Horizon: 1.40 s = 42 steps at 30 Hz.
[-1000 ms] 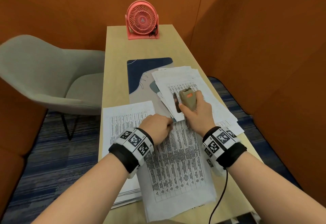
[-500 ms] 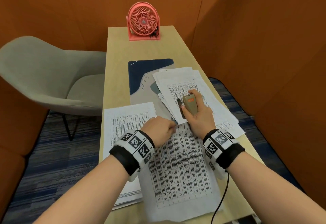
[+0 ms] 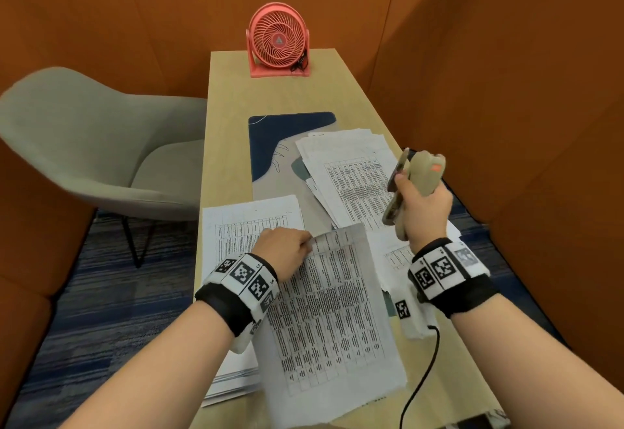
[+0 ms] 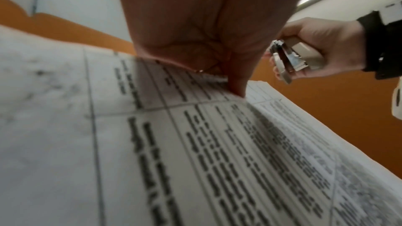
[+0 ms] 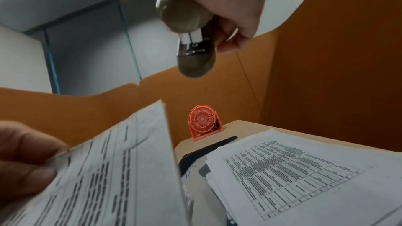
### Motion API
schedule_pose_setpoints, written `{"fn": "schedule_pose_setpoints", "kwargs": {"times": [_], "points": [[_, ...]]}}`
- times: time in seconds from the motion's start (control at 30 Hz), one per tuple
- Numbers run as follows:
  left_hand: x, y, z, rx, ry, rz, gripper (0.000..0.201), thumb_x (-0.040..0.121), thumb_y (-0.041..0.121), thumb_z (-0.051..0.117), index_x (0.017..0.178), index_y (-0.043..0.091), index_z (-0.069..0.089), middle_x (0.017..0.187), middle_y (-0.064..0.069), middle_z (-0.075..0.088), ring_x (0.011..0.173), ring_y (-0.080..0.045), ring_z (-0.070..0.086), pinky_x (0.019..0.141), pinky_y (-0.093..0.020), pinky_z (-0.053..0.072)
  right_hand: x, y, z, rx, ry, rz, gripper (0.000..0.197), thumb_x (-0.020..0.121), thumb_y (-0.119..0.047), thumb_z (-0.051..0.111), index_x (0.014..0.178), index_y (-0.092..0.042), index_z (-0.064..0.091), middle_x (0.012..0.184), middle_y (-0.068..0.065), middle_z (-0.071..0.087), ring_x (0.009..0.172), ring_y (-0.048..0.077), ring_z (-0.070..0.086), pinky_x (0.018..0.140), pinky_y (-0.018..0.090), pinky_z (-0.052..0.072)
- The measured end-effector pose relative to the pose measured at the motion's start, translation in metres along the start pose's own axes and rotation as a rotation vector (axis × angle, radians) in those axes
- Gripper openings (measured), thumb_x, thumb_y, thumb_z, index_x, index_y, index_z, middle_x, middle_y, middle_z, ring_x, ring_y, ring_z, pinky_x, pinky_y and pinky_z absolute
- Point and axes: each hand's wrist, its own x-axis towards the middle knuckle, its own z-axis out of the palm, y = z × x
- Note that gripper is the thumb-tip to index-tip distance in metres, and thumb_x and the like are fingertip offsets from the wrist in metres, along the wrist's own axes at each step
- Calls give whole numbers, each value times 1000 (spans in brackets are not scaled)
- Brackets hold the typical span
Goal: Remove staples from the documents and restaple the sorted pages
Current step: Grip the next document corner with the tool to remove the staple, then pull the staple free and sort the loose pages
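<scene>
My right hand (image 3: 422, 206) grips a beige stapler (image 3: 417, 175), held up in the air over the right side of the table, nose pointing away. The left wrist view shows the same stapler (image 4: 298, 57) with its metal mouth showing. My left hand (image 3: 287, 249) pinches the top left corner of a set of printed pages (image 3: 337, 310), lifted off the table and tilted; in the left wrist view the pages (image 4: 195, 143) fan under my thumb. A loose pile of printed sheets (image 3: 351, 175) lies at the right, and a neat stack (image 3: 250, 226) lies at the left.
A pink desk fan (image 3: 278, 40) stands at the far end of the narrow wooden table (image 3: 229, 158). A blue and grey mat (image 3: 280, 145) lies under the papers. A grey chair (image 3: 87, 145) stands left of the table. Orange walls close in on the right.
My right hand has lifted the stapler off the page corner and swung it up to the right. My left hand has raised the set of pages off the table.
</scene>
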Motion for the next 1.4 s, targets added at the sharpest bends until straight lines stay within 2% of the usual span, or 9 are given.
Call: {"fn": "schedule_pose_setpoints", "kwargs": {"times": [0.07, 0.2, 0.33, 0.47, 0.53, 0.63, 0.77, 1.0, 1.4], "points": [[1, -5, -1, -32, 23, -65, 26, 98, 22, 34, 96, 16, 59, 92, -1, 62, 98, -25, 57, 94, -33, 30, -1, 2, -5, 15, -113, 27, 12, 86, -8, 64, 81, -13, 54, 73, 4, 55, 54, 4, 56, 46, 16, 44], [5, -13, -8, -83, 148, -137, 24, 98, 21, 33, 81, 20, 50, 79, 2, 55, 95, -26, 55, 92, -33, 26, -18, 22, -7, -121, -587, 266, 55, 74, -21, 72, 120, -4, 46, 97, 16, 59, 58, 13, 63, 47, 25, 49], [8, -25, -23, -204, 367, -180, 22, 99, 25, 35, 83, 25, 50, 68, 11, 47, 94, -23, 56, 102, -39, 23, -41, 39, 4, -536, -758, 266, 31, 81, -15, 70, 106, -7, 52, 86, 3, 61, 64, 12, 60, 55, 21, 49], [9, -42, -25, -247, 588, -291, 23, 97, 35, 41, 108, 31, 61, 114, 7, 59, 123, -22, 41, 110, -55, -3, -47, 47, 19, -525, -655, 191, 15, 82, -22, 70, 89, -16, 58, 80, -1, 62, 69, 11, 59, 60, 20, 45], [8, -53, -17, -351, 657, -435, 38, 90, 33, 55, 127, 39, 47, 147, 3, 31, 137, -25, 21, 107, -62, -5, -45, 50, 33, -442, -572, 223, 11, 83, -22, 69, 83, -17, 59, 75, 1, 64, 64, 15, 60, 58, 24, 46], [4, -78, 4, -715, 626, -762, 87, 79, 26, 71, 147, 30, 16, 155, -11, 4, 141, -31, 6, 112, -55, 5, -39, 58, 53, -329, -485, 316, 10, 83, -19, 68, 77, -15, 61, 71, 6, 65, 61, 21, 59, 60, 31, 49], [-7, -107, 31, -1056, 284, -880, 72, 85, 16, 65, 143, 1, 25, 145, -19, 35, 131, -33, 36, 106, -36, 30, -32, 80, 75, -281, -447, 501, 12, 82, -20, 68, 80, -10, 61, 78, 13, 65, 71, 27, 62, 78, 46, 54], [-8, -131, 63, -888, 173, -913, 56, 85, -7, 49, 139, 2, 35, 137, -17, 46, 126, -33, 44, 104, -34, 35, -40, 108, 99, -452, -571, 624, 18, 81, -22, 70, 79, -13, 55, 87, 13, 66, 81, 30, 64, 81, 40, 54], [4, -125, 69, -575, 94, -1070, 57, 88, 8, 50, 140, 4, 26, 146, -20, 25, 131, -37, 28, 107, -42, 27, -38, 121, 105, -455, -650, 672, 22, 81, -23, 70, 92, -5, 63, 87, 15, 68, 79, 30, 66, 78, 39, 55]]}}
